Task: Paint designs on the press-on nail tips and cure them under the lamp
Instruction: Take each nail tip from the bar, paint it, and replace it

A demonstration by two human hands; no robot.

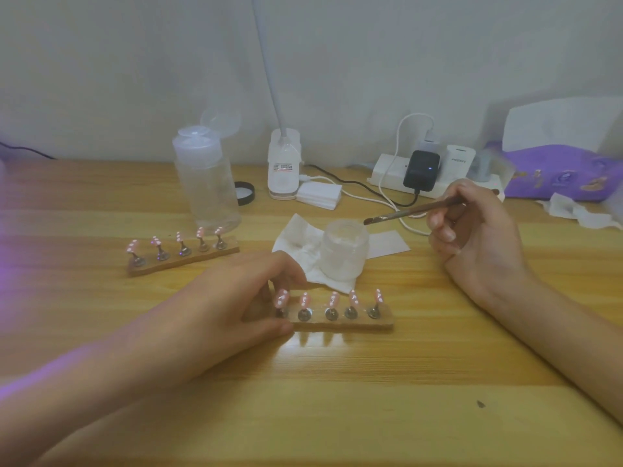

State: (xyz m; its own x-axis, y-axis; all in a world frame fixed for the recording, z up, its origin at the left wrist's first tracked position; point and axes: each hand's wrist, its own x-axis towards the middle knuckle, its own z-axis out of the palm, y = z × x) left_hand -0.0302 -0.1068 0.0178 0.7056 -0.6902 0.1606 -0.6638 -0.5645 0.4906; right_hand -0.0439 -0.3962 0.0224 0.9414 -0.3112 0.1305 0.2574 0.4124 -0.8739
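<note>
Two wooden holder strips carry several pink nail tips with white dots on metal stands. The near strip (340, 323) lies in the middle of the table; my left hand (232, 298) grips its left end between thumb and fingers. The far strip (183, 256) lies to the left, behind my left hand. My right hand (472, 237) holds a thin brown brush (414, 210), its bristle tip hovering over the rim of a small frosted glass jar (344, 251). The jar stands on a white tissue (296, 244). A white gooseneck lamp base (284, 163) stands at the back.
A clear pump bottle (205, 183) with its lid flipped open stands behind the far strip, a black cap (245, 193) beside it. A stack of white pads (319, 195), a power strip with plugs and cables (424, 173) and a purple tissue pack (566, 173) line the back.
</note>
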